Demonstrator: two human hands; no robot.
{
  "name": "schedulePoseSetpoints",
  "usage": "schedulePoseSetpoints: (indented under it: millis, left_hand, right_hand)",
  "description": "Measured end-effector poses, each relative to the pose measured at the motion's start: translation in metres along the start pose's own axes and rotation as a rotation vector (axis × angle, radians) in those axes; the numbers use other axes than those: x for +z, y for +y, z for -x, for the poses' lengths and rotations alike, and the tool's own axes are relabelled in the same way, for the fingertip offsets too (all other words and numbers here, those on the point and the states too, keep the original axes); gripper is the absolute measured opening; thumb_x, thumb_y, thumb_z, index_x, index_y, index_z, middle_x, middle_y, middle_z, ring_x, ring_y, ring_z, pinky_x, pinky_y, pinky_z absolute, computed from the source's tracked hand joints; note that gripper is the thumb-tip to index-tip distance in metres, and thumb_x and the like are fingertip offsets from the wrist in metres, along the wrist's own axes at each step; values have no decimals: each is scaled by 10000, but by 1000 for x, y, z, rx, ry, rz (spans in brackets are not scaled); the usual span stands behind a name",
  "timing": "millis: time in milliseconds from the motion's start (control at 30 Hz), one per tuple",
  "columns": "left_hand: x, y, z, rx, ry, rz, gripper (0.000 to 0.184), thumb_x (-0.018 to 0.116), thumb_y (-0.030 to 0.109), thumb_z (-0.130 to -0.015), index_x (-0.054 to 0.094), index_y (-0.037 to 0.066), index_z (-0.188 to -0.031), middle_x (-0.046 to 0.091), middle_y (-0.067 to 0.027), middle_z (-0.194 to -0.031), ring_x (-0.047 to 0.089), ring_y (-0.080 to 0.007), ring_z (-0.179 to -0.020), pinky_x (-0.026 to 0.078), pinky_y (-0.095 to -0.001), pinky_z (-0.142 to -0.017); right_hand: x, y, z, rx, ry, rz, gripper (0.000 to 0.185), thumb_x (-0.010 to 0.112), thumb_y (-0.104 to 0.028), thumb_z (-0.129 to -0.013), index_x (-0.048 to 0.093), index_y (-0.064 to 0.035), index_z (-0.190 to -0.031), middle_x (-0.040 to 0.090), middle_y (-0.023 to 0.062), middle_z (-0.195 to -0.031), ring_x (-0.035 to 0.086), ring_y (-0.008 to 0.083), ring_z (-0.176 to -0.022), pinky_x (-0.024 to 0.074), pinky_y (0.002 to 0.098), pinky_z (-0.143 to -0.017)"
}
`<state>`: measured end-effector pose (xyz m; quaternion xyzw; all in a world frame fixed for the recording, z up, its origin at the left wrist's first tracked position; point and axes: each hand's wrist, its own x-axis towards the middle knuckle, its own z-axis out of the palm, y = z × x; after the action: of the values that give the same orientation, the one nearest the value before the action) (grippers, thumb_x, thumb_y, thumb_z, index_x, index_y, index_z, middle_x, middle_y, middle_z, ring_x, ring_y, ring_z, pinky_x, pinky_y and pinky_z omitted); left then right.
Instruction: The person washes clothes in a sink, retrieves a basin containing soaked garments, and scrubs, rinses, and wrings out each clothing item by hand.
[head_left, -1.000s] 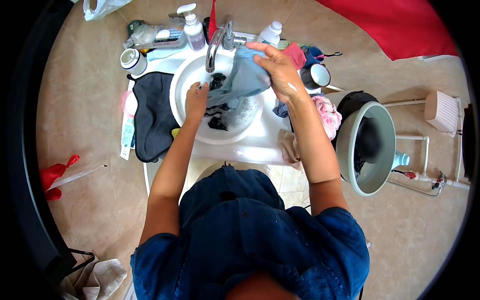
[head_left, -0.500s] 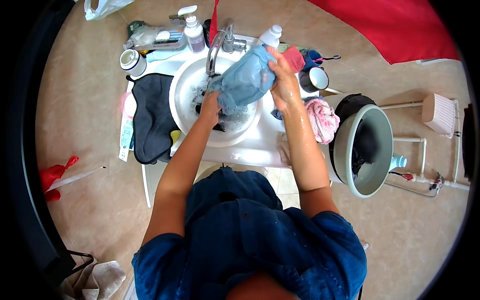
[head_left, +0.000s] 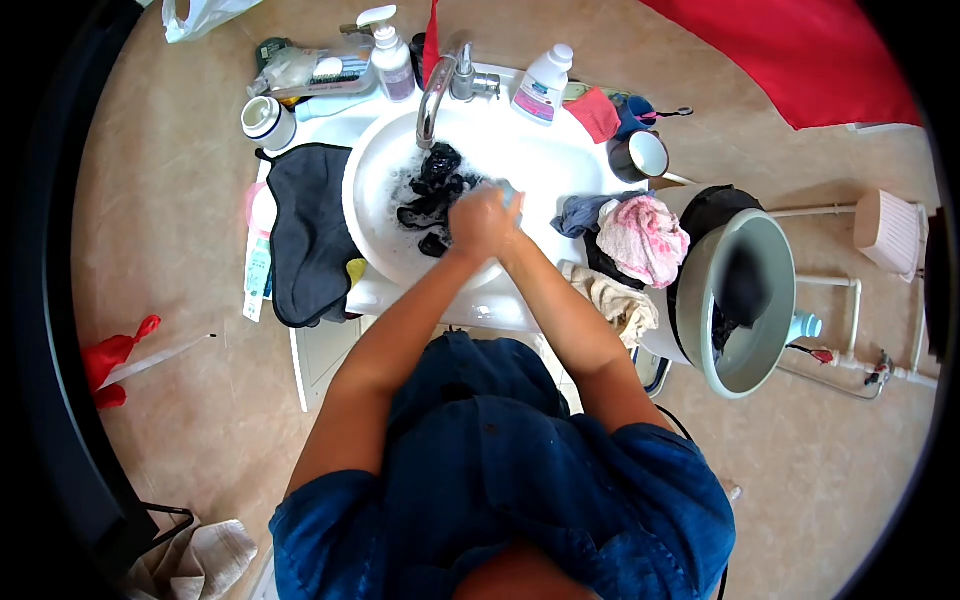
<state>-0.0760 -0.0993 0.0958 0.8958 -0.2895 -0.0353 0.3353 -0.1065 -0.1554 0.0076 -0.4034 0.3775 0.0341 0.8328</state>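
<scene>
My left hand (head_left: pixel 478 222) and my right hand (head_left: pixel 510 212) are pressed together over the right side of the white sink basin (head_left: pixel 358 215). The fingers are closed round a light blue cloth (head_left: pixel 507 190), of which only a small bit shows between them. Black cloth (head_left: pixel 436 190) lies in sudsy water left of my hands. Above the basin the chrome faucet (head_left: pixel 430 105) points down toward the black cloth. Much of my right hand is hidden behind my left.
A dark grey cloth (head_left: pixel 312 235) drapes over the counter's left. Behind stand a pump bottle (head_left: pixel 393 65) and a white bottle (head_left: pixel 543 88). At right are a mug (head_left: pixel 640 156), a pink-and-white towel (head_left: pixel 643 240), a beige cloth (head_left: pixel 618 305) and a grey-green basin (head_left: pixel 700 300) holding dark cloth.
The light blue cloth was spread between my hands, then bunched near the faucet. Both hands have come together lower down, with the cloth now squeezed small. The black cloth is more exposed.
</scene>
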Motion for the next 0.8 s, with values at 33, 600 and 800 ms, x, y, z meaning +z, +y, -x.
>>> schedulePoseSetpoints:
  millis: [33,600,800]
  left_hand:
    - [4,-16,-15,-83,45,-49,504,590,496,-846,658,12,-721,652,-213,-736,640,-384,-683,497,-472,-658]
    - [-10,-92,-19,-457,-32,88,555,455,500,-931,649,-14,-852,650,-250,-874,614,-437,-856,470,-493,-773]
    - [46,-118,17,-267,-485,85,438,546,403,-884,599,-22,-979,646,-254,-926,618,-426,-885,476,-494,-792]
  right_hand:
    - [5,-7,6,24,26,23,414,490,-384,-959,542,-37,-1179,619,109,-1070,617,242,-917,524,413,-793]
    - [-23,-46,10,-128,57,257,465,602,-378,-911,546,-43,-1228,539,158,-1191,547,254,-1074,456,368,-905]
    - [-27,-6,-14,-517,177,1310,416,598,-226,-864,548,-25,-1225,521,232,-1133,537,369,-1033,462,417,-881]
